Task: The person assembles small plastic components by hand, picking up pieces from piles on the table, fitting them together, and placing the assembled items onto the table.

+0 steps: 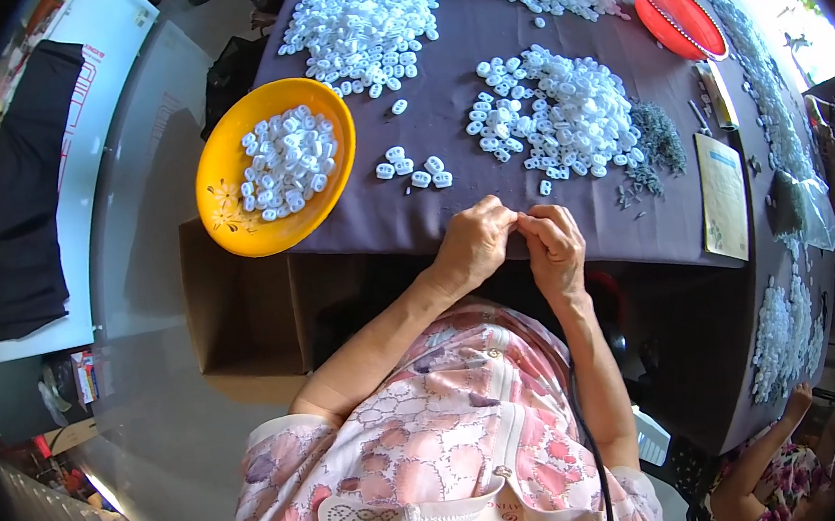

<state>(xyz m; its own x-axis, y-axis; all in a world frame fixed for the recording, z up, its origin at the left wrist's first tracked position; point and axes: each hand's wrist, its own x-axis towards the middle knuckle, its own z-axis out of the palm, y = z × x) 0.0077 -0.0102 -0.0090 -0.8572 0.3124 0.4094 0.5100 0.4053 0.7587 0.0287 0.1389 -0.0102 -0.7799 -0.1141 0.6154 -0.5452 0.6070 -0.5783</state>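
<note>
Head view: left hand [477, 240] and right hand [553, 247] meet, fingers pinched, at the desk's [413, 211] edge, anything held hidden. White pieces [289, 162] in the yellow bowl [226, 148] may be finished; loose piles [579, 109] likely remain.

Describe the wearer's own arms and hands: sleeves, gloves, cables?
Left hand and right hand: no gloves or watch visible. Forearms bare. Short sleeves, pink-patterned, with pale edging at the left cuff, matching the shirt. Thin black cable runs down the shirt front, beside the right forearm.
</note>
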